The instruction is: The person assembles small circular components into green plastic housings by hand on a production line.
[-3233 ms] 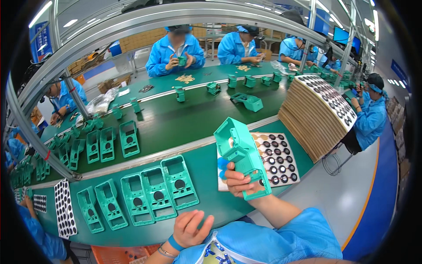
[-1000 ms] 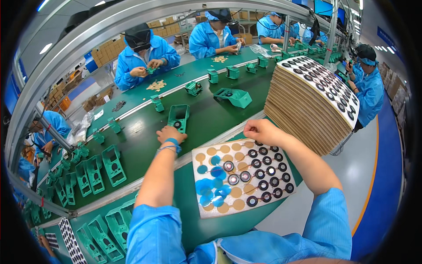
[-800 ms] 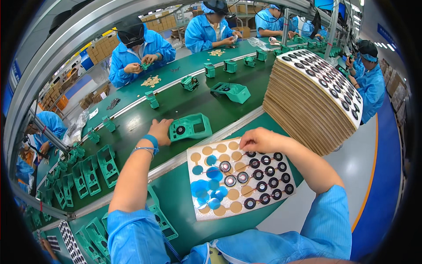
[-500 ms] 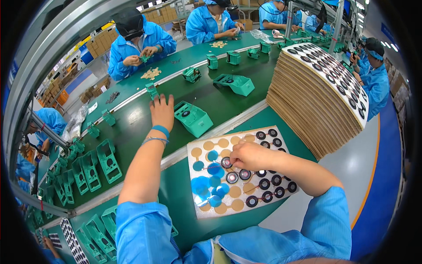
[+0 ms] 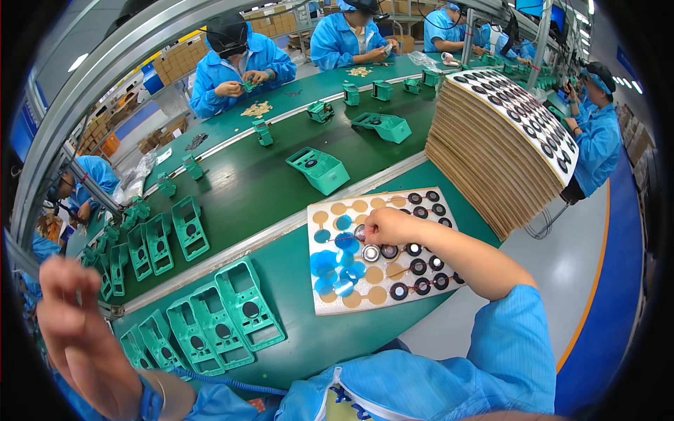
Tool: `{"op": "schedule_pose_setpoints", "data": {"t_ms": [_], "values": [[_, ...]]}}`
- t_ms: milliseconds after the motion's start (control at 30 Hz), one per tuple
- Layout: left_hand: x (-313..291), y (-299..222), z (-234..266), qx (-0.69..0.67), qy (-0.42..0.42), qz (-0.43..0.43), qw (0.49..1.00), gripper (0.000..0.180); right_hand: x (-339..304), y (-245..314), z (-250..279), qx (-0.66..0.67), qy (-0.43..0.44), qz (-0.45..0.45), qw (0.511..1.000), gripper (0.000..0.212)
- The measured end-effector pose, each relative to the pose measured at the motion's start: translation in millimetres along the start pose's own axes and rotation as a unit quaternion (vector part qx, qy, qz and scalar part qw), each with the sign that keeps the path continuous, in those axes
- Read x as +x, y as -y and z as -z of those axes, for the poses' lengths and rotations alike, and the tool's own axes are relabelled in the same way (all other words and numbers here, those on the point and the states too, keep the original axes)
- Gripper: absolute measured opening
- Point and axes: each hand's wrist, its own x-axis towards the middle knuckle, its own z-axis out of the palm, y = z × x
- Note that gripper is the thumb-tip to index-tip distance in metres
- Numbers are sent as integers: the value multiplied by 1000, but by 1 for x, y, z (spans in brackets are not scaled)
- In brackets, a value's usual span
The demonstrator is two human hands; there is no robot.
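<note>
My right hand is closed, its fingertips pinching the edge of a small round speaker on a white board with round cutouts. More black-rimmed speakers with red wires sit at the board's right side; two lie loose just below my fingers, one a silvery speaker. Translucent blue discs are scattered over the board's left part. My left hand is raised at the lower left, smeared by motion, its fingers partly bent. Beyond it lies a row of green plastic housings with round dark inserts.
A tall stack of cardboard-edged speaker boards stands at the right. A green conveyor crosses ahead, bearing an open green housing and several smaller green parts. Co-workers in blue sit along its far side. A blue coiled cord runs near my body.
My left hand has left the conveyor, near the green housing, and swung back to the lower left. My right hand stays at the same speaker. The whole view has shifted, showing more housings at left.
</note>
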Motion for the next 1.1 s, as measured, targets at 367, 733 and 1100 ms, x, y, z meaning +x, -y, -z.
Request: {"op": "schedule_pose_setpoints", "data": {"t_ms": [367,733,1100], "values": [[-92,28,-25,-33,154,275,948,16,-28,19,25,34,-35,49,998,12],[-124,111,-97,-519,134,554,637,38,-32,115,-5,412,192,223,862,5],[-150,101,-62,-340,20,552,761,24,-30,161,-69,262,-125,143,946,16]]}}
